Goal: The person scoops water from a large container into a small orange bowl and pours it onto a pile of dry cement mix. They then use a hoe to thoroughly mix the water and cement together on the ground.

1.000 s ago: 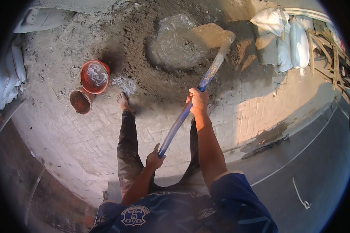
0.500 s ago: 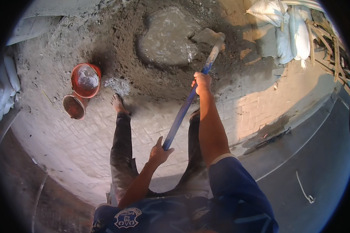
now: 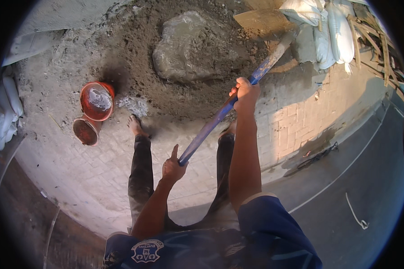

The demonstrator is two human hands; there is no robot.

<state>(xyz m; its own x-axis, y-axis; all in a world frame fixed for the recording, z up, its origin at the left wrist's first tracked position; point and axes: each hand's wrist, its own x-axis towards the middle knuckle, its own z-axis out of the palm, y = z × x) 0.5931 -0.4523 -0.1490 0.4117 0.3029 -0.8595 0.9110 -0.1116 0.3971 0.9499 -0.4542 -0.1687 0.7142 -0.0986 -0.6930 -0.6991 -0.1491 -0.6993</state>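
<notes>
Left hand (image 3: 173, 170) clamped on hoe (image 3: 217, 118) near its butt, right hand (image 3: 247, 95) clamped higher; dragging too hard could breach dirt rim (image 3: 139, 51), spilling wet mix (image 3: 179, 49) toward left foot (image 3: 135, 126).

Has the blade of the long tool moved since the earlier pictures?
Yes. Judged against the white bags, the blade has moved right, closer to them and away from the grey puddle.

paving (image 3: 90, 179): pale, brick-patterned | sunlit patch (image 3: 296, 127): right of centre | grey floor (image 3: 318, 228): lower right
</notes>
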